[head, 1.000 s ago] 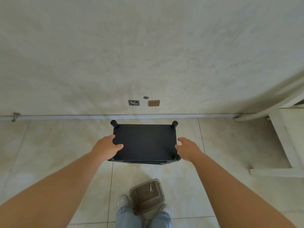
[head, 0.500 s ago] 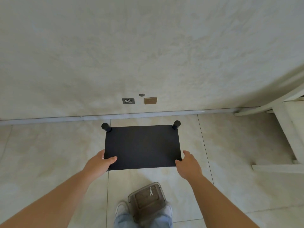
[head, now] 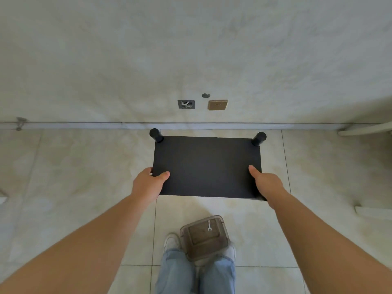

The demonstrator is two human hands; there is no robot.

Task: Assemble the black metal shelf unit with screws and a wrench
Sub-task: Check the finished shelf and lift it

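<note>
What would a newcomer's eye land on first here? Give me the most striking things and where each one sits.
The black shelf unit stands out at centre on the pale tiled floor near the wall, with two round black post ends at its far corners. The left hand and right hand grip its near corners. Below, by the feet, a brown container carries a small wrench.

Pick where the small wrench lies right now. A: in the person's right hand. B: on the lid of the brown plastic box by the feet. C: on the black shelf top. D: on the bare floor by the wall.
B: the wrench lies on the lid of the box by the feet, while both hands grip the shelf at its near corners.
</note>
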